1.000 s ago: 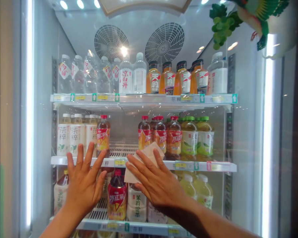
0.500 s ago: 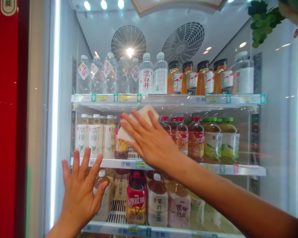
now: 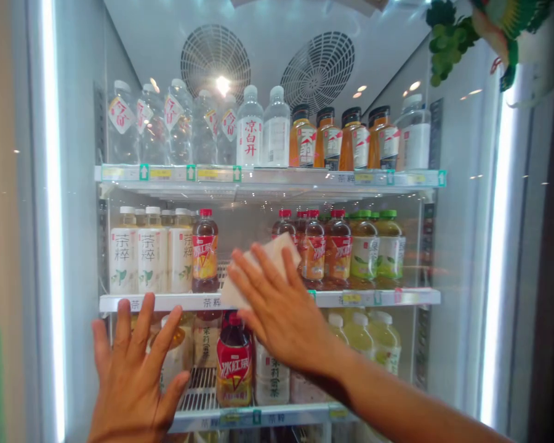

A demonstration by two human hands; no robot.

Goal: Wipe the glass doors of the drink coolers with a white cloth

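Observation:
My right hand (image 3: 277,301) is laid flat over a folded white cloth (image 3: 240,295), pressing it to the glass front of a drinks fridge at middle-shelf height. The cloth's edges show past the fingertips and beside the thumb. My left hand (image 3: 136,369) is lower left, fingers spread and empty, its palm toward the glass; whether it touches cannot be told. Behind the glass, white-labelled tea bottles (image 3: 124,252) and a red-capped iced tea bottle (image 3: 205,252) stand on the middle shelf (image 3: 166,301). My right hand and forearm hide parts of the lower bottles.
The upper shelf (image 3: 286,178) carries clear water bottles (image 3: 249,129) and amber black-capped bottles (image 3: 303,138). Green-capped bottles (image 3: 388,246) stand at the right. Bright light strips (image 3: 53,215) edge the fridge. Artificial grapes (image 3: 447,46) hang at the top right.
My right hand has moved down the glass with the cloth, now level with the middle shelf. My left hand stays spread at lower left. The view has shifted right.

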